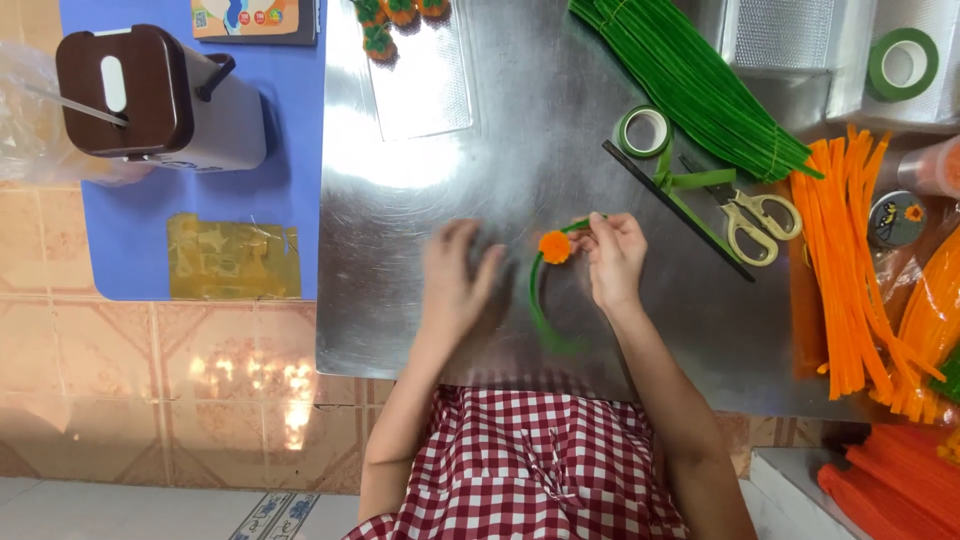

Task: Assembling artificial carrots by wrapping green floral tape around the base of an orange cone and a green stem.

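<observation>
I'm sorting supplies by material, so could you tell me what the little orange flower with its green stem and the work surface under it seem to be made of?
The orange flower and green stem, pinched by the right hand, look like fuzzy chenille wire: soft, matte pile, bent into a curve. The work surface looks like sheet metal, probably steel or aluminium: grey, glossy, with bright glare.

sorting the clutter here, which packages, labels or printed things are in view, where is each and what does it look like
Printed card: top edge, on the blue mat; flat, orange, white and blue.
Gold sheet: lower part of the mat; rectangular, shiny, faint pattern.
Round tin: right, among orange pipe cleaners; dark lid with small orange flower picture.
Clear bag: far left, beside the brown box; crumpled, see-through.
</observation>
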